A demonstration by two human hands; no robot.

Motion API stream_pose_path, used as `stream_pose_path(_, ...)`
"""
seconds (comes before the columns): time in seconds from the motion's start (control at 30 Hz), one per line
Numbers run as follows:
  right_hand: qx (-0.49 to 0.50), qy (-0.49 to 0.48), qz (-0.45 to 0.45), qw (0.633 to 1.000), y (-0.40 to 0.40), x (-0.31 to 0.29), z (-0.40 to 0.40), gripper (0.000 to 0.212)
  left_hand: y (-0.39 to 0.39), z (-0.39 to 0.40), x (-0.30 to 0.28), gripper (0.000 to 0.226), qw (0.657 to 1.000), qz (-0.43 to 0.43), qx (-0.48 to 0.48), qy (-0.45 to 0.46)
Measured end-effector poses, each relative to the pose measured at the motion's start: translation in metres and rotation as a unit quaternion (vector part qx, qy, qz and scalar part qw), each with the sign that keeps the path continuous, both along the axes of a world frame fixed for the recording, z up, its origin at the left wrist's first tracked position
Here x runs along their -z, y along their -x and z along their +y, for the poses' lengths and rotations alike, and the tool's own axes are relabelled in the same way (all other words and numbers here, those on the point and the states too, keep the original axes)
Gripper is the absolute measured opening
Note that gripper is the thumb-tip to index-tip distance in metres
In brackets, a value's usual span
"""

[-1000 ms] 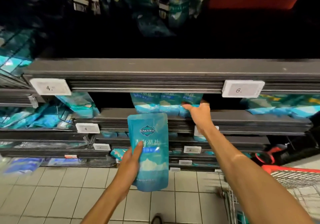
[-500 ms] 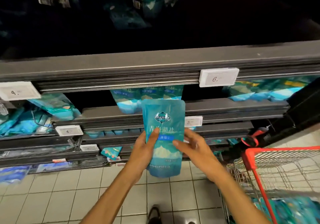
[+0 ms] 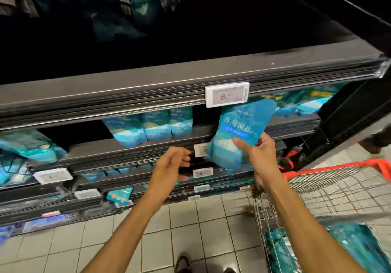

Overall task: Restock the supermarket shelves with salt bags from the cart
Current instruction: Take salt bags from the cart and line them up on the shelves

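Note:
My right hand (image 3: 257, 153) grips a blue salt bag (image 3: 237, 133) by its lower right part and holds it tilted in front of the second shelf (image 3: 131, 146), just under the "6." price tag (image 3: 226, 94). To the bag's left, my left hand (image 3: 172, 162) hangs free with relaxed fingers, holding nothing. Three matching salt bags (image 3: 148, 127) stand in a row on that shelf, left of the held bag. More teal bags (image 3: 349, 249) lie in the wire cart (image 3: 317, 188) at the lower right.
The dark top shelf ledge (image 3: 148, 86) juts out above the bags. Other teal and yellow packs (image 3: 304, 101) fill the shelf's right end and more packs (image 3: 27, 143) sit at far left. Lower shelves carry small price tags. My shoes show on the tiled floor (image 3: 127, 241).
The bag passed from my left hand to my right and moved up and right toward the second shelf. My left hand let go and drew back. The view swung right, showing more of the cart.

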State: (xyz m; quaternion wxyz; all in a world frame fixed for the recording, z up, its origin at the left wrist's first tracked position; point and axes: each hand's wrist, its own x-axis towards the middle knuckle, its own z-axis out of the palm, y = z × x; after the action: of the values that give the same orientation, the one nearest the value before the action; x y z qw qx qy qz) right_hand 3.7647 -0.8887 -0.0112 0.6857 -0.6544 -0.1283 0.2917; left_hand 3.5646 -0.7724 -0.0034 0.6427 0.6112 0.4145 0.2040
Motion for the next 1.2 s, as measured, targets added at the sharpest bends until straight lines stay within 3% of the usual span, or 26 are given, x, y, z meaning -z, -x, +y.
stream_pose_path(0.27, 0.011, 0.027, -0.150, 0.988, -0.026, -0.007, 0.090, 0.025, 0.038, 0.006, 0.027, 0.034, 0.998, 0.013, -0.042, 0.033)
stream_pose_path(0.4, -0.044, -0.009, -0.130, 0.991, -0.009, -0.006, 0.113, 0.043, 0.049, 0.010, 0.034, 0.034, 0.998, 0.013, -0.048, 0.026)
stream_pose_path(0.63, -0.075, 0.034, -0.143, 0.986, -0.005, -0.002, 0.116, 0.047, 0.059, 0.014, 0.036, 0.034, 0.998, 0.017, -0.049, 0.032)
stream_pose_path(0.8, -0.109, 0.044, -0.184, 0.976, -0.009, 0.001, 0.110, 0.037, 0.054, 0.011, 0.031, 0.034, 0.998, 0.006, -0.035, 0.043)
stream_pose_path(0.97, -0.126, 0.074, -0.202, 0.968, -0.011, 0.008, 0.077, 0.041, 0.044, 0.002, 0.023, 0.034, 0.999, -0.005, -0.009, 0.043)
stream_pose_path(1.13, -0.010, 0.061, -0.213, 0.975, 0.004, 0.008, -0.030, 0.016, 0.024, -0.019, 0.013, 0.032, 0.998, -0.030, 0.055, 0.031)
stream_pose_path(1.2, 0.040, 0.069, -0.205, 0.975, 0.016, 0.007, -0.090, 0.015, 0.007, -0.037, 0.012, 0.030, 0.994, -0.024, 0.099, 0.023)
